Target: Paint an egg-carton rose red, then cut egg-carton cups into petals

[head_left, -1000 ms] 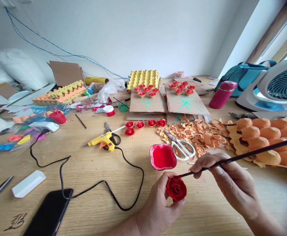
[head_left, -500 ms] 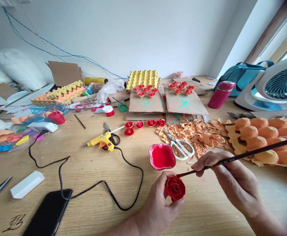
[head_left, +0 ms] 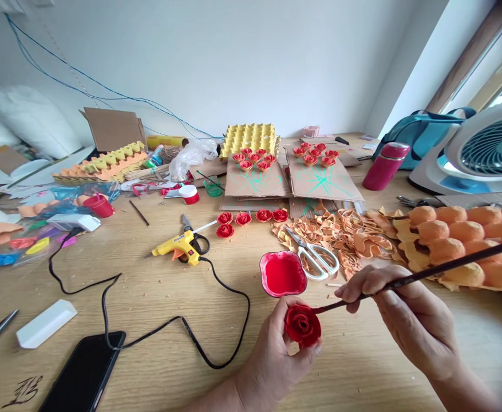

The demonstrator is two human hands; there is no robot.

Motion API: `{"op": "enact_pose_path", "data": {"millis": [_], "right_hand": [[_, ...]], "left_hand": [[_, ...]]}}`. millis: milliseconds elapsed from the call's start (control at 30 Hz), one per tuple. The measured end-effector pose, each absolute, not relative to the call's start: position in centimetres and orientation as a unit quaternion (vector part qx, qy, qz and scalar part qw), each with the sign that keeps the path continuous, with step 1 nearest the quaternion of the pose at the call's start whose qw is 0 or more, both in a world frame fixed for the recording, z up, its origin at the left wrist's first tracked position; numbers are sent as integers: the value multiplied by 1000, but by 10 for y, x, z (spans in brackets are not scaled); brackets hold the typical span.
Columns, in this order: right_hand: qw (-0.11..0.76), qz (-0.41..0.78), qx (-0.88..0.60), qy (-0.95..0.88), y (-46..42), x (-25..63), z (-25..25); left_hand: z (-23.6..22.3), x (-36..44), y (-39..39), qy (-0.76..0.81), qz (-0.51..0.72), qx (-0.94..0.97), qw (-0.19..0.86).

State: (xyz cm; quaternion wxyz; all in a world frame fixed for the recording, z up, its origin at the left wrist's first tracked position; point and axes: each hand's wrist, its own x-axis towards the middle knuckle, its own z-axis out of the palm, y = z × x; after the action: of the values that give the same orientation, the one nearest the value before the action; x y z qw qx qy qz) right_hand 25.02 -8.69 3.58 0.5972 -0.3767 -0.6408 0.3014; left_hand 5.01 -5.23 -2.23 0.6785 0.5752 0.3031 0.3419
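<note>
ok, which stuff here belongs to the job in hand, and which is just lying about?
Job in hand:
- red rose, in the left hand
- paintbrush, in the right hand
- bowl of red paint

Apparently just lying about:
- yellow glue gun
- white-handled scissors
- black smartphone
- pink flask
- fan

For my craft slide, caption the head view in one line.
Left hand holds a red flower, right hand a paintbrush at its edge, near a dish of red paint.
</note>
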Motion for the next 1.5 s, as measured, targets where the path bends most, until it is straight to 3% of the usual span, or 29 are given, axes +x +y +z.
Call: {"op": "enact_pose_path", "data": {"millis": [667,900,1233,1500], "right_hand": [[585,276,-401,-648,-87,245,39],[537,191,-410,-712,-90,244,36],[511,134,-395,-752,-86,238,41],[615,155,-393,-667,-81,231,39]], "left_hand": [[-22,47,-56,339,313,681,569],[-27,46,-54,357,331,703,518],[-29,45,-51,368,320,650,583],[-31,48,-53,352,338,618,616]]}}
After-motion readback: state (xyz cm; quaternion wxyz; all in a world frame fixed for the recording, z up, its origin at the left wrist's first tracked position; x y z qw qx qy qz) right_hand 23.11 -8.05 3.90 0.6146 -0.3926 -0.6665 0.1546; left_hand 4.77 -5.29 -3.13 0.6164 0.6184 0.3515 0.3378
